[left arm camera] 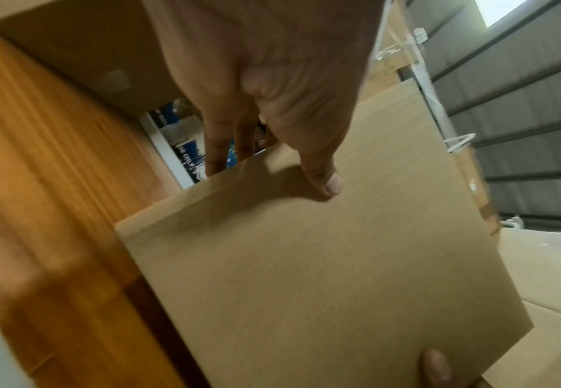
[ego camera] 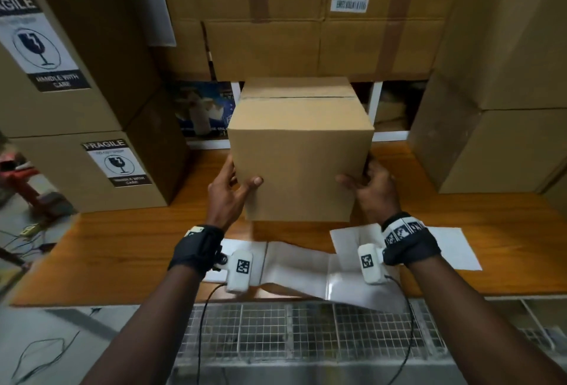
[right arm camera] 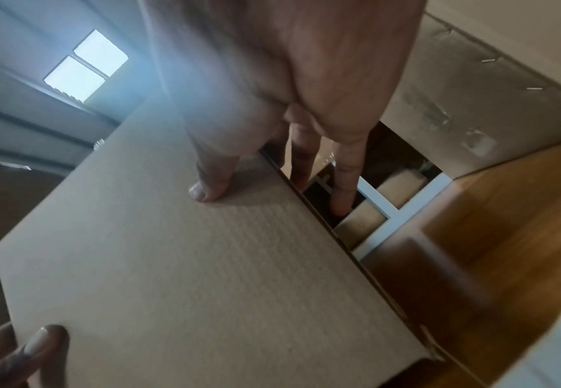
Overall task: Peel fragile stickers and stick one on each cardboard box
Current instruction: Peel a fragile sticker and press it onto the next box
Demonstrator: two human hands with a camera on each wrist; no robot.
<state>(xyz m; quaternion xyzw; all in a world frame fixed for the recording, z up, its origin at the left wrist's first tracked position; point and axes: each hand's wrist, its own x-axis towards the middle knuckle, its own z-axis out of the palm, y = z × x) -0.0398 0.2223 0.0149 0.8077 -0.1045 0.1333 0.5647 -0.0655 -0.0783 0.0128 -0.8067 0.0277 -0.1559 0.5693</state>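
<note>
At the middle of the wooden surface you've got the plain cardboard box clamped between both hands: left hand w/ thumb on the front face, fingers round the side; right hand likewise. Step looks like positioning an unlabelled box. Next: set it down, then peel a sticker off the backing sheet near you.

You hold a matt brown cardboard box, its face finely ribbed in the right wrist view. The table at six o'clock is glossy orange-brown wood. The white backing paper on it shines. A metal wire grid lies below.
</note>
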